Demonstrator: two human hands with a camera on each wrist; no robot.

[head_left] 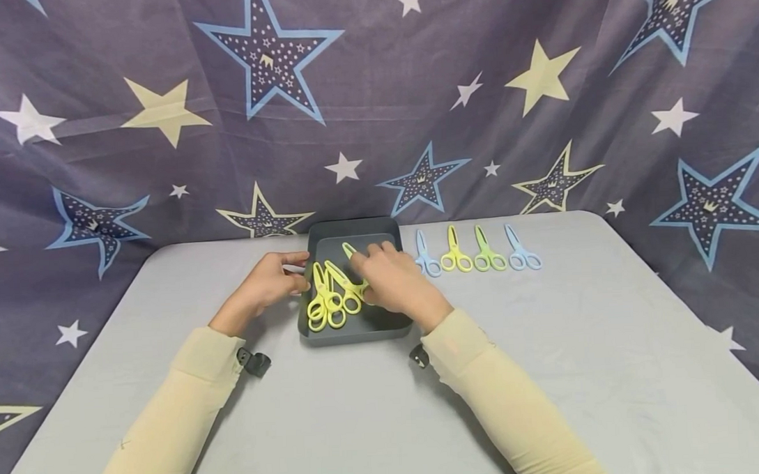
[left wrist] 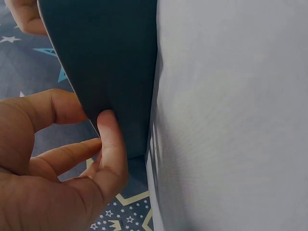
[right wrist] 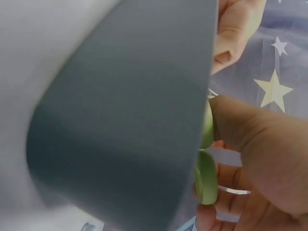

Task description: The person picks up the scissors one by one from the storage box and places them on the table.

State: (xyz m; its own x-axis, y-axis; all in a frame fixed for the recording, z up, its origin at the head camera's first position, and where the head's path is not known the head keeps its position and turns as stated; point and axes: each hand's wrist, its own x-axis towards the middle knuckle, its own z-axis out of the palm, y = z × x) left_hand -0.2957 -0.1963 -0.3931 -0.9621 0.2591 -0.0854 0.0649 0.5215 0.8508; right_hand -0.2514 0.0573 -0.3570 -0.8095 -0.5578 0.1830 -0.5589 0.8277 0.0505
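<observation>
R grip (head_left: 396,278) pinches lt-green scissors (right wrist: 207,178) (round-looped) — L grip (head_left: 270,283) pinches dk-gray tray (head_left: 352,338).

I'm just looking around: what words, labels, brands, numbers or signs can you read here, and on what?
No readable words, labels, brands or numbers anywhere.
Backdrop: printed stars and small crowns, no lettering.
Left sleeve: one small mark, too small to read.
Scissors and tray: no lettering I can make out.

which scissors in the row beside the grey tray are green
The green loop-handled scissors, third from left; light-blue pairs lie at both ends, the yellow pair second.
</observation>
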